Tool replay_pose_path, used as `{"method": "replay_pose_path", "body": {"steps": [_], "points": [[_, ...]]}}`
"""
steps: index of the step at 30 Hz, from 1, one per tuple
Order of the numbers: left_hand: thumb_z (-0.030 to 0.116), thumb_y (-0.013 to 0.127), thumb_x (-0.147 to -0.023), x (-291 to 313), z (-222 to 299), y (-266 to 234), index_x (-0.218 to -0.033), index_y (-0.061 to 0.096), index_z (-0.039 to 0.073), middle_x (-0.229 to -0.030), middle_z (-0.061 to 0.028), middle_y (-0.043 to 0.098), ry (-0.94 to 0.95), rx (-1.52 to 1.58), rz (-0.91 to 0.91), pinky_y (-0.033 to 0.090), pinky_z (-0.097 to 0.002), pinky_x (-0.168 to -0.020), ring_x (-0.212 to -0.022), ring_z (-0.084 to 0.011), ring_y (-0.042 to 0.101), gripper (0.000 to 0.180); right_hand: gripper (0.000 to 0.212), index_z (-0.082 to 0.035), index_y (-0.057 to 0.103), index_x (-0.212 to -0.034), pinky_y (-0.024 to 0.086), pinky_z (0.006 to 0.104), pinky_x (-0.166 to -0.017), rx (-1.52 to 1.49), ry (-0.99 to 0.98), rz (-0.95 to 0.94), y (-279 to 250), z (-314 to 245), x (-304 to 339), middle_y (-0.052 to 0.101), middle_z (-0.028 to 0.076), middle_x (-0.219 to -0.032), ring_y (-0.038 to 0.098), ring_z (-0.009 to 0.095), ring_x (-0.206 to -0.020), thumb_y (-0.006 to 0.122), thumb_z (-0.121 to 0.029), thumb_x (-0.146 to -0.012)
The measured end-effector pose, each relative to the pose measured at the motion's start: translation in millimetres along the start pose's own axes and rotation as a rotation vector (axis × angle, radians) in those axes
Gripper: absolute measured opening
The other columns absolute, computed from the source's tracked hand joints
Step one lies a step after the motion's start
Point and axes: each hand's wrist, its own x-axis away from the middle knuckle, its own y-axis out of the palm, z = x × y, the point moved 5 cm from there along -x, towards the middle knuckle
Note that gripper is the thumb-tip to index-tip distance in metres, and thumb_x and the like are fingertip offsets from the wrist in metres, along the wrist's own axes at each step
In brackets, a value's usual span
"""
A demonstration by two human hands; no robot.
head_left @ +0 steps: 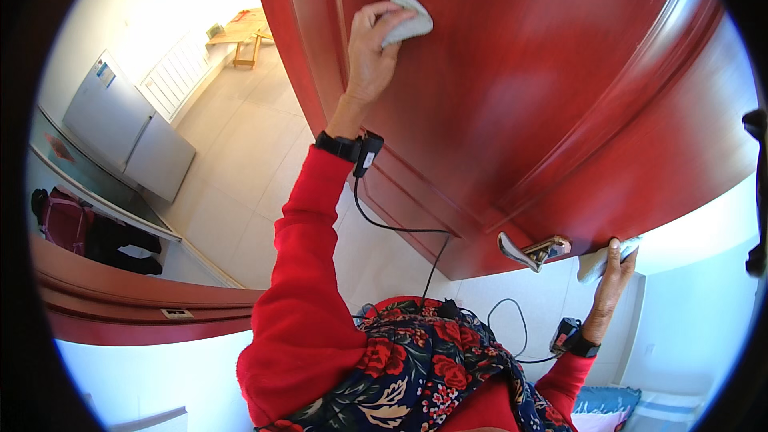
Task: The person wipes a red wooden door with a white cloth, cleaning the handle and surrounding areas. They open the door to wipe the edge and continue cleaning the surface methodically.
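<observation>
A large red panelled door fills the upper right of the head view. My left hand is raised on its upper panel, closed on a folded pale grey cloth that lies against the wood. Down at the door's edge, my right hand grips a second pale cloth and rests beside the metal door handle. Part of that second cloth is hidden behind the fingers. Both wrists carry a black strap with a small cabled box.
Black cables hang from the wrist boxes near my body. At left stand a red door frame, a grey refrigerator and a dark pink bag. A wooden folding table is farther back. Bedding shows at lower right.
</observation>
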Motion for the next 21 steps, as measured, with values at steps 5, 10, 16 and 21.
{"method": "replay_pose_path", "body": {"steps": [5, 10, 16, 21], "points": [[-0.018, 0.055, -0.063, 56.0, -3.6, 7.0, -0.103, 0.072, 0.013, -0.110, -0.0097, 0.059, -0.083, -0.087, -0.044, 0.047, -0.0360, -0.091, -0.107, -0.0300, 0.056, 0.054, 0.056, -0.005, 0.049, -0.134, 0.042, 0.0372, -0.095, -0.004, -0.009, 0.014, 2.1, -3.6, -0.1, 0.061, 0.010, -0.115, 0.054, 0.020, -0.106, 0.066, -0.037, -0.092], [-0.018, 0.053, -0.061, 112.0, -11.7, 14.5, -0.101, 0.072, 0.013, -0.107, -0.0098, 0.060, -0.158, -0.112, -0.059, 0.048, -0.0375, -0.089, -0.104, -0.0312, 0.056, 0.054, 0.056, -0.004, 0.049, -0.135, 0.042, 0.0370, -0.095, -0.031, -0.017, 0.014, 4.5, -8.6, 1.4, 0.061, 0.010, -0.117, 0.054, 0.020, -0.107, 0.065, -0.036, -0.092], [-0.018, 0.055, -0.066, 196.5, -39.1, 21.6, -0.102, 0.072, 0.010, -0.108, -0.0109, 0.060, -0.324, -0.151, -0.241, 0.046, -0.0353, -0.094, -0.106, -0.0326, 0.057, 0.048, 0.062, -0.005, 0.047, -0.137, 0.042, 0.0412, -0.095, -0.030, -0.023, 0.013, 4.9, -6.5, 0.8, 0.060, 0.013, -0.120, 0.054, 0.023, -0.110, 0.065, -0.042, -0.091], [-0.008, 0.061, -0.071, 216.6, -71.0, 15.8, -0.108, 0.070, 0.010, -0.105, -0.0134, 0.063, -0.704, 0.089, -0.301, 0.049, -0.0367, -0.090, -0.101, -0.0312, 0.061, 0.042, 0.068, -0.006, 0.047, -0.138, 0.043, 0.0461, -0.096, -0.010, -0.014, 0.009, 3.3, -0.5, -0.4, 0.060, 0.016, -0.123, 0.055, 0.027, -0.114, 0.065, -0.049, -0.088]]}}
